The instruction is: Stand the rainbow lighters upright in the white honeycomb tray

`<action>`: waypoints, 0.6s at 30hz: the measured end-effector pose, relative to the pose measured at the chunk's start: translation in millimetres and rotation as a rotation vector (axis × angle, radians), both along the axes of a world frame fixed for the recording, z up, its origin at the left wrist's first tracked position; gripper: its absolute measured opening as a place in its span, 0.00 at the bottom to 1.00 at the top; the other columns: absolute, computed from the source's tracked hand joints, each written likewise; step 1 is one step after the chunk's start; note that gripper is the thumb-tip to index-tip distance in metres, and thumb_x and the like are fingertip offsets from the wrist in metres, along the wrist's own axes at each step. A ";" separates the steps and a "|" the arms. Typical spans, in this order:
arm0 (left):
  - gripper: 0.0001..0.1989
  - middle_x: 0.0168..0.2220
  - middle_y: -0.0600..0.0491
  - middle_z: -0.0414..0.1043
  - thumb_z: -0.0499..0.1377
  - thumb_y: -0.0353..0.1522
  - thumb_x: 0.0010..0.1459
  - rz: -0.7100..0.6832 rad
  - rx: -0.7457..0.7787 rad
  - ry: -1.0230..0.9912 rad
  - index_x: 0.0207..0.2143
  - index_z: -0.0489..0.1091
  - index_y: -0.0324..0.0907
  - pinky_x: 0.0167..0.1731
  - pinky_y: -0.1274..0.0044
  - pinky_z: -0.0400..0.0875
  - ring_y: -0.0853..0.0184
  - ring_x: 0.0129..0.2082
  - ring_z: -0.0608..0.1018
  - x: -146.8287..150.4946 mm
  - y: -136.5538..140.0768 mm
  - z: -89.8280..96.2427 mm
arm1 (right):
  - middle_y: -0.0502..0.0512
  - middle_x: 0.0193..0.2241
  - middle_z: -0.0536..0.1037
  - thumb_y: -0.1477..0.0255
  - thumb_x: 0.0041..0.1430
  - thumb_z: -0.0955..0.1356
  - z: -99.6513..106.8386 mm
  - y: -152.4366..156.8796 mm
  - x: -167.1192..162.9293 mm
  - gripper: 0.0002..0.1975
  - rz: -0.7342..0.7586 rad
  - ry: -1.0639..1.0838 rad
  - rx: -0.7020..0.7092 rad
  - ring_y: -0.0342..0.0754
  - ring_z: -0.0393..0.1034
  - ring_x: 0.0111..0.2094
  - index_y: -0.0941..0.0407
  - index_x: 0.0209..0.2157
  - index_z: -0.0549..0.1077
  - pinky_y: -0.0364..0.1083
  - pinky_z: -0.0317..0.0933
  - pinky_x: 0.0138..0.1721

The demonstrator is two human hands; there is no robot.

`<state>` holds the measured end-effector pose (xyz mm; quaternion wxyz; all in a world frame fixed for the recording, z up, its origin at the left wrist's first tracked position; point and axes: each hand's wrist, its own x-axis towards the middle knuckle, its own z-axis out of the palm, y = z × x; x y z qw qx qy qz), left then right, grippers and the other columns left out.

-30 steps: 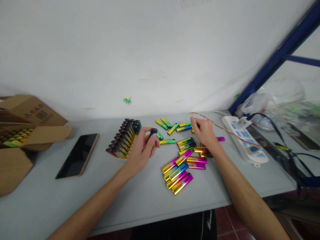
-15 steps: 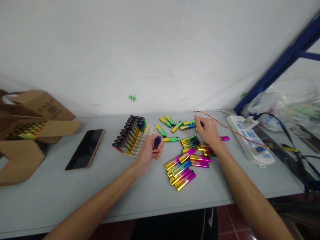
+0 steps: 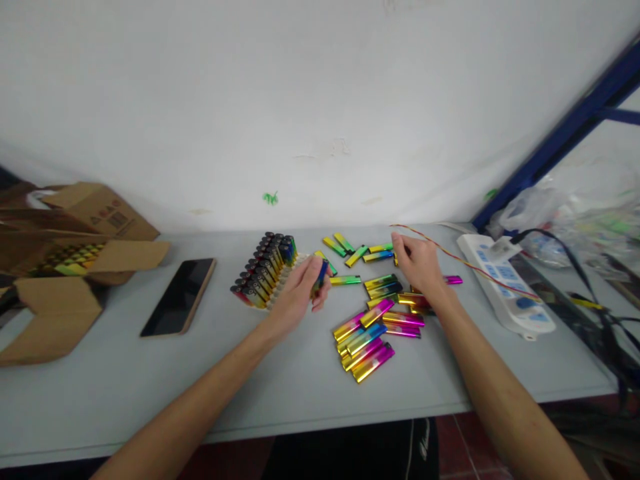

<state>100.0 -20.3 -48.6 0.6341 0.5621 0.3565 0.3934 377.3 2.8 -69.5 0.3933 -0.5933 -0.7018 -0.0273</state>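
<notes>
My left hand point(image 3: 295, 290) is closed round a shiny dark-blue and yellow stick point(image 3: 323, 270), slim and lighter-sized, its dark end tipped up. Just behind that hand stands a pale moulded tray point(image 3: 284, 279) with rows of round pockets. Upright black-topped sticks point(image 3: 260, 267) in yellow, red and blue shades fill its left part. My right hand point(image 3: 417, 263) has its fingers curled beside the far loose sticks; whatever they grip is hidden. Several metallic yellow-and-pink sticks point(image 3: 367, 360) lie in a loose pile between my hands, with yellow-and-green ones point(image 3: 356, 256) farther back.
A phone point(image 3: 179, 297) lies left of the tray. At the far left, an open cardboard box point(image 3: 117, 217) holds more coloured sticks. On the right are a white power strip point(image 3: 505, 283), a red-yellow wire point(image 3: 453, 253) and black cables. A white wall rises behind the table.
My left hand has turned slightly and lifted the blue end of its stick, showing more of it. My right hand stays at nearly the same spot. The view has shifted slightly.
</notes>
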 end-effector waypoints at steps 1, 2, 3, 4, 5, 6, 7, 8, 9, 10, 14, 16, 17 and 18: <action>0.22 0.25 0.59 0.65 0.56 0.53 0.67 0.010 0.103 0.047 0.38 0.64 0.43 0.20 0.80 0.61 0.73 0.19 0.65 -3.5 1.5 3.5 | 0.49 0.16 0.63 0.55 0.75 0.56 0.0 -0.1 -0.1 0.28 0.001 0.002 0.005 0.44 0.56 0.20 0.51 0.20 0.55 0.49 0.45 0.29; 0.19 0.27 0.58 0.69 0.56 0.50 0.69 0.017 0.202 0.099 0.40 0.64 0.43 0.23 0.79 0.65 0.72 0.21 0.69 -7.7 3.1 7.7 | 0.49 0.16 0.64 0.56 0.75 0.56 0.1 -0.3 -0.2 0.28 0.003 0.005 0.008 0.44 0.56 0.20 0.51 0.20 0.56 0.49 0.45 0.29; 0.17 0.29 0.57 0.72 0.55 0.48 0.70 0.022 0.296 0.161 0.42 0.64 0.43 0.27 0.78 0.69 0.71 0.24 0.73 -12.5 4.7 12.6 | 0.50 0.16 0.65 0.56 0.75 0.57 0.2 -0.5 -0.4 0.27 0.005 0.009 0.008 0.45 0.57 0.20 0.52 0.20 0.56 0.49 0.46 0.29; 0.15 0.32 0.55 0.74 0.55 0.46 0.71 0.034 0.388 0.238 0.44 0.65 0.43 0.32 0.76 0.71 0.70 0.28 0.76 -17.7 6.4 17.9 | 0.50 0.16 0.66 0.57 0.75 0.57 0.4 -0.6 -0.7 0.27 0.006 0.014 0.006 0.45 0.58 0.20 0.52 0.21 0.57 0.49 0.46 0.29; 0.14 0.34 0.54 0.76 0.55 0.44 0.72 0.059 0.483 0.328 0.45 0.67 0.43 0.36 0.75 0.73 0.68 0.31 0.79 -23.3 8.4 23.6 | 0.50 0.16 0.66 0.57 0.75 0.57 0.7 -0.7 -0.9 0.26 0.007 0.018 0.001 0.45 0.58 0.20 0.52 0.21 0.57 0.49 0.46 0.30; 0.13 0.37 0.52 0.78 0.56 0.43 0.71 0.095 0.586 0.428 0.46 0.69 0.43 0.40 0.73 0.74 0.66 0.35 0.80 -29.3 10.9 29.3 | 0.50 0.16 0.66 0.58 0.75 0.57 1.1 -0.7 -1.2 0.26 0.008 0.022 -0.004 0.45 0.58 0.20 0.52 0.21 0.57 0.49 0.46 0.30; 0.13 0.39 0.51 0.79 0.58 0.43 0.70 0.136 0.690 0.531 0.45 0.71 0.43 0.44 0.72 0.74 0.64 0.39 0.80 -35.6 14.0 34.7 | 0.49 0.16 0.65 0.58 0.75 0.57 1.5 -0.7 -1.4 0.26 0.008 0.023 -0.007 0.45 0.58 0.20 0.52 0.21 0.57 0.49 0.46 0.30; 0.13 0.42 0.50 0.80 0.60 0.42 0.68 0.179 0.786 0.623 0.44 0.74 0.43 0.47 0.71 0.73 0.63 0.42 0.80 -42.2 17.8 39.4 | 0.49 0.16 0.65 0.58 0.74 0.57 1.8 -0.7 -1.5 0.25 0.009 0.022 -0.007 0.45 0.57 0.20 0.52 0.21 0.57 0.49 0.46 0.30; 0.13 0.44 0.49 0.80 0.62 0.43 0.66 0.217 0.864 0.698 0.43 0.76 0.42 0.49 0.70 0.73 0.61 0.44 0.80 -49.0 22.2 43.1 | 0.49 0.16 0.64 0.59 0.74 0.57 2.1 -0.5 -1.5 0.25 0.012 0.020 -0.003 0.45 0.56 0.20 0.52 0.21 0.57 0.49 0.45 0.30; 0.13 0.45 0.48 0.80 0.63 0.43 0.65 0.244 0.918 0.759 0.42 0.78 0.42 0.51 0.68 0.73 0.60 0.45 0.80 -55.8 27.1 45.8 | 0.49 0.16 0.63 0.59 0.74 0.57 2.2 -0.3 -1.5 0.25 0.015 0.019 0.003 0.45 0.56 0.20 0.52 0.21 0.57 0.49 0.45 0.30; 0.11 0.44 0.47 0.82 0.62 0.40 0.64 0.213 0.953 0.988 0.41 0.81 0.43 0.53 0.65 0.73 0.56 0.47 0.79 -79.9 45.7 46.5 | 0.48 0.16 0.62 0.59 0.75 0.57 1.6 0.4 -1.0 0.25 0.027 0.018 0.014 0.45 0.56 0.20 0.52 0.21 0.57 0.49 0.46 0.30; 0.11 0.43 0.47 0.83 0.62 0.37 0.64 0.178 0.946 1.058 0.43 0.81 0.44 0.53 0.63 0.73 0.55 0.47 0.78 -87.1 51.7 43.3 | 0.48 0.16 0.62 0.59 0.75 0.57 1.4 0.6 -0.9 0.26 0.029 0.018 0.014 0.44 0.56 0.20 0.52 0.21 0.57 0.49 0.46 0.30; 0.11 0.43 0.47 0.83 0.62 0.36 0.63 0.170 0.946 1.081 0.44 0.81 0.44 0.53 0.62 0.72 0.54 0.47 0.78 -89.2 53.7 41.3 | 0.48 0.16 0.62 0.59 0.75 0.57 1.5 0.6 -1.0 0.26 0.031 0.018 0.014 0.44 0.55 0.20 0.52 0.21 0.57 0.49 0.46 0.30; 0.11 0.43 0.47 0.83 0.62 0.35 0.63 0.161 0.948 1.100 0.44 0.81 0.44 0.53 0.61 0.72 0.53 0.48 0.78 -90.3 55.2 39.3 | 0.48 0.16 0.62 0.59 0.75 0.57 1.7 0.7 -1.0 0.26 0.032 0.018 0.014 0.44 0.55 0.20 0.52 0.21 0.56 0.49 0.46 0.30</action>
